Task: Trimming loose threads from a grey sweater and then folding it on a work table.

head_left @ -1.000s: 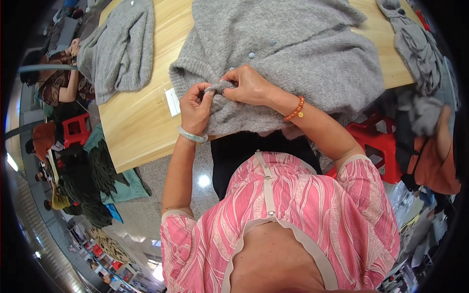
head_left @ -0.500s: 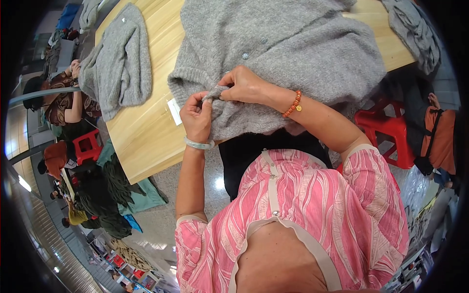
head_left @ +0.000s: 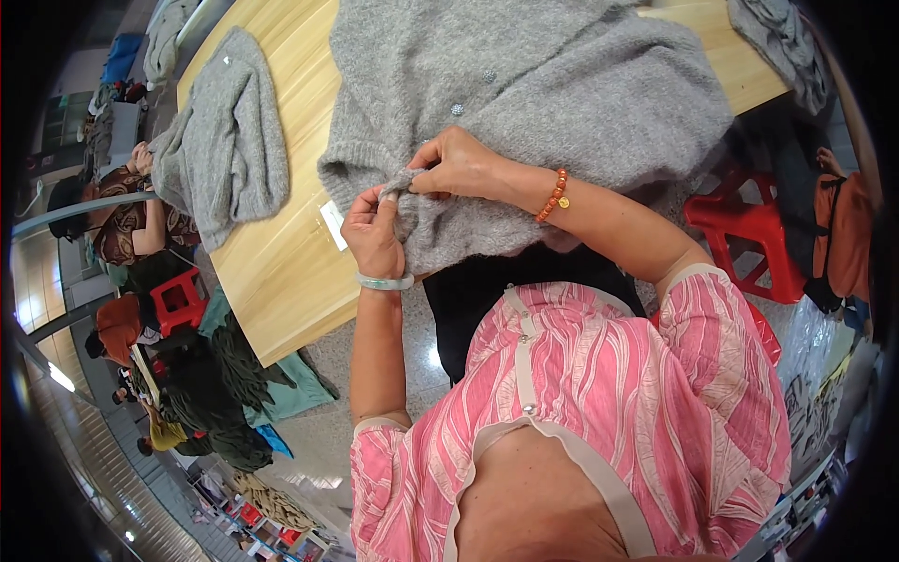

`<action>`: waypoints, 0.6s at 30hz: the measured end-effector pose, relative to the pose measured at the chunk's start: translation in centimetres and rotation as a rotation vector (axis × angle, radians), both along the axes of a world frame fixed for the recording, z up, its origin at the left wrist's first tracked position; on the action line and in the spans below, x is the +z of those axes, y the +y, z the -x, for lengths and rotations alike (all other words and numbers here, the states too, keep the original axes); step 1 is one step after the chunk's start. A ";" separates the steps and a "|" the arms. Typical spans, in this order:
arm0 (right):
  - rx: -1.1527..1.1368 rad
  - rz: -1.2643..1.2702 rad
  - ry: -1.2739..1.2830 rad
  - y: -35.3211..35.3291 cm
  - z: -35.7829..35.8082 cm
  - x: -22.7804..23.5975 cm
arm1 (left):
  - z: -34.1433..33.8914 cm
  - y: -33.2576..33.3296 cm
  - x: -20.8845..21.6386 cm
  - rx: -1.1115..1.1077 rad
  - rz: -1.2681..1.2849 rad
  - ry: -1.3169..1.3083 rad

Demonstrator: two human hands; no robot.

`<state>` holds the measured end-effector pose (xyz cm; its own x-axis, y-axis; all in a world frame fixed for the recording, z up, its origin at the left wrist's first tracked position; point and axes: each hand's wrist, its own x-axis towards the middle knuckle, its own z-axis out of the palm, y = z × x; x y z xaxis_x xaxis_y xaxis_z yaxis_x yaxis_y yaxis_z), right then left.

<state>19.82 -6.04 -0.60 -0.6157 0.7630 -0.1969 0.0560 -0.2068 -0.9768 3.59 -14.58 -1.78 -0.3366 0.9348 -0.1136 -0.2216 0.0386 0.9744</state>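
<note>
A large grey knitted cardigan (head_left: 552, 84) with small buttons lies spread on the wooden table (head_left: 281, 262), its lower edge hanging over the near side. My left hand (head_left: 375, 234), with a pale green bangle at the wrist, pinches the hem of that cardigan. My right hand (head_left: 459, 164), with an orange bead bracelet at the wrist, grips the same bit of hem right beside it, fingertips touching the left thumb. A small white tag (head_left: 332, 225) lies on the table just left of my hands.
A second grey knit (head_left: 225, 150) lies at the table's left end, another grey garment (head_left: 777, 37) at the far right. Red plastic stools (head_left: 749, 229) stand right of me. People sit at left among dark green garment piles (head_left: 215, 384) on the floor.
Both hands stay pinched on the cardigan hem, working the same spot. The camera has shifted slightly, so the table and garments sit a little lower and to the right.
</note>
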 end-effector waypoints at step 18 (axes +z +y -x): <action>-0.212 -0.735 0.000 -1.2 0.7 -0.4 | -0.8 0.3 1.0 0.040 -0.039 0.157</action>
<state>19.14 -7.27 -0.99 -0.4415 0.7997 0.4070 0.0878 0.4899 -0.8674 4.37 -14.25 -0.81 -0.3840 0.9231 -0.0202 -0.0668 -0.0060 0.9977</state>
